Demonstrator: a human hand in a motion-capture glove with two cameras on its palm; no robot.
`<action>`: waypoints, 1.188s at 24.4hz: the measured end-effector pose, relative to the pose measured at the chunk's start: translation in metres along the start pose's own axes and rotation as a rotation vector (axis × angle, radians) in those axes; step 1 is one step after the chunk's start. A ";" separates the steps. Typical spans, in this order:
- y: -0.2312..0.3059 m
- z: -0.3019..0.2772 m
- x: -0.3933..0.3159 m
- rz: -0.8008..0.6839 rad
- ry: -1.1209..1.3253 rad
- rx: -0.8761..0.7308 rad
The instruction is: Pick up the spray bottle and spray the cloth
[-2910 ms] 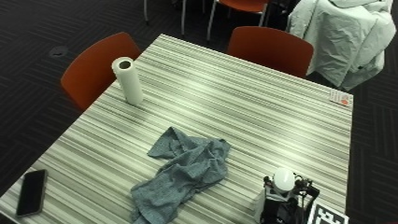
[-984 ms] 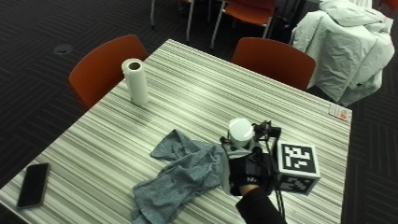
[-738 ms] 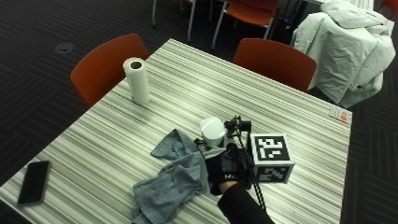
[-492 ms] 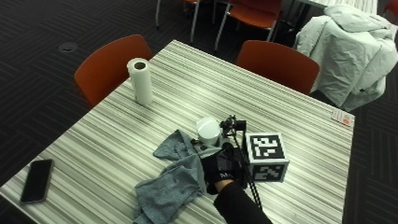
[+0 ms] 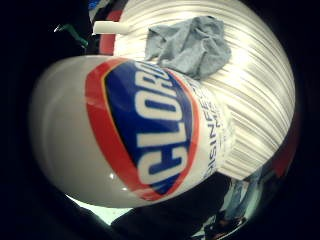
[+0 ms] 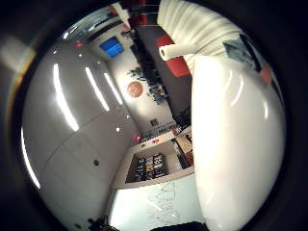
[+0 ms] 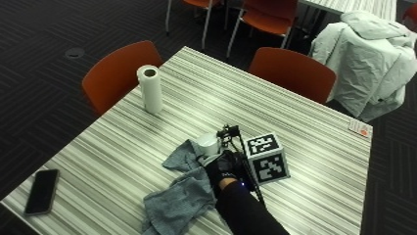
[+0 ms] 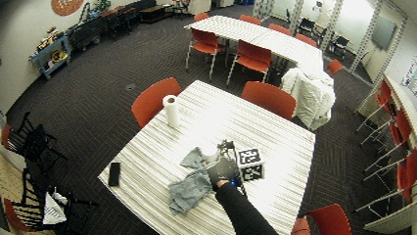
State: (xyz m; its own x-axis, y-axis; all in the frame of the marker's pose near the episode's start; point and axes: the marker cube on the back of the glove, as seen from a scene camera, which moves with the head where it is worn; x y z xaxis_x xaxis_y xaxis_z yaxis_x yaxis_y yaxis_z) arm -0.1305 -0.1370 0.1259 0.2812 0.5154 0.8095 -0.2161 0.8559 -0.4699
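**Bottle in hand over the cloth, spray not yet made**

While the gloved right hand is wrapped round the white Clorox spray bottle, it holds it above the grey cloth, at the cloth's end nearer the paper towel roll. By my reading, pickup is done and aiming is in hand; next the nozzle must face the cloth and 1 finger squeeze the trigger. Nozzle and trigger are hidden in every view, so the bottle's aim cannot be told. Beyond the cloth's far end, 1 phone lies near the striped table's edge.
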 end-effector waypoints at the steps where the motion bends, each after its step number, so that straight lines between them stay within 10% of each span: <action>1: -0.003 0.001 0.006 0.038 0.028 -0.007; 15: -0.003 0.005 0.079 0.667 0.023 -0.200; 29: -0.005 0.001 0.092 0.657 0.055 -0.161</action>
State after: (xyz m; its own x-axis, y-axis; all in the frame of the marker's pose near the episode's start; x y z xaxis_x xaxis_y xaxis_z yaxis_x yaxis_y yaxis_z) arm -0.1039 -0.0941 0.2034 0.1872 0.9283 0.3213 -0.2172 0.3581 -0.9081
